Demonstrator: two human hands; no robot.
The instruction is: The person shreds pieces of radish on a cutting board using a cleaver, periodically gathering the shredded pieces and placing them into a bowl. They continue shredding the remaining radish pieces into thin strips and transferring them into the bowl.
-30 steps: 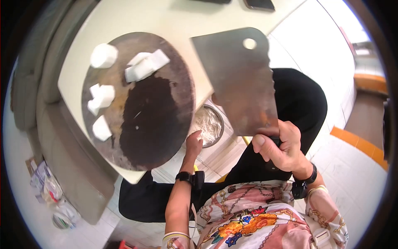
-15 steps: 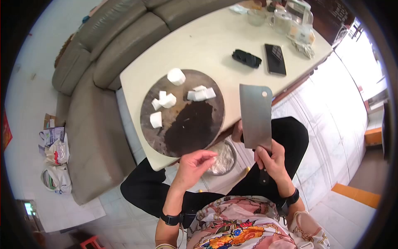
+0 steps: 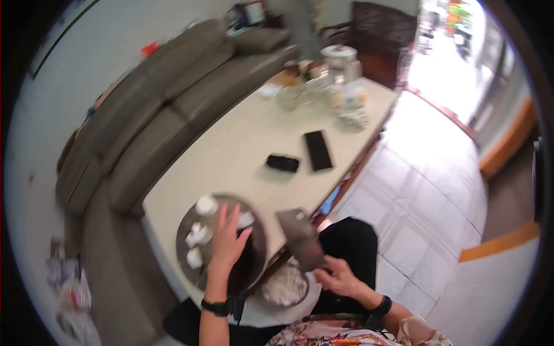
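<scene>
My left hand reaches over the round chopping board, its fingers spread and holding nothing. Its fingertips are near a white chunk on the board's right side; blur hides whether they touch. More white pieces lie left of the hand, with a larger white block at the board's far edge. In my right hand is the handle of a cleaver, its broad blade raised off the table's near side. Below the board and blade stands a bowl with whitish contents, too blurred to name.
The pale table carries a black phone, a small black object, and a jug among glassware at the far end. A grey sofa runs along the left. Bags lie at lower left.
My left hand has moved from the board's near edge to over it, fingers spreading. The cleaver has tilted leftward and lowered in my right hand. The whole view has shifted with my head.
</scene>
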